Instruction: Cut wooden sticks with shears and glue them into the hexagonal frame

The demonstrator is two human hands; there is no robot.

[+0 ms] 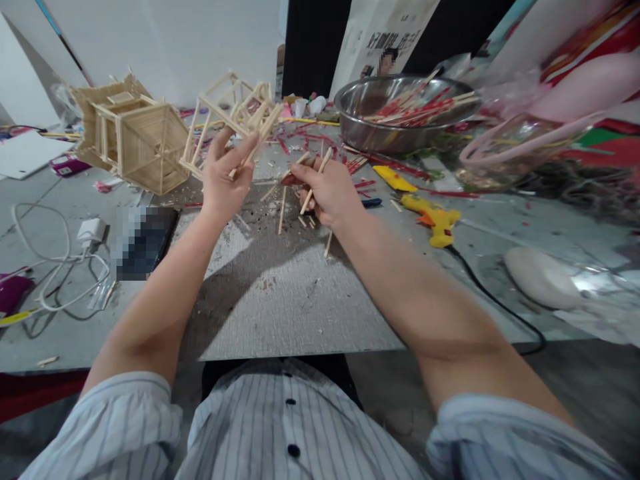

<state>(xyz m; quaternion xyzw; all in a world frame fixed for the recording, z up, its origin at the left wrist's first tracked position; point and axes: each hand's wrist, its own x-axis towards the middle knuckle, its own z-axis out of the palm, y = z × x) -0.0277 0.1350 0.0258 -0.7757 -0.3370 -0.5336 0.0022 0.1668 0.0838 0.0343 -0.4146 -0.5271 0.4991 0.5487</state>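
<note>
My left hand (226, 175) is raised at the centre left, its fingers closed around part of an openwork frame of thin wooden sticks (201, 127). Several pale sticks cross at the frame's right side, beside my fingertips. Lower and to the right, my right hand (330, 190) pinches a few loose wooden sticks (324, 160) pointing different ways; its palm side is hidden. Short stick offcuts (303, 221) lie on the table below it. Left of the frame, a finished-looking model pavilion of wooden sticks (150, 143) rests tilted on its side.
A steel bowl (357, 137) holds red-wrapped sticks. A yellow glue gun (440, 223) lies to the right, its black cord running toward the table edge. A phone (163, 243), a white charger (91, 231) and its cable are at left. Red scraps (287, 143) litter the back.
</note>
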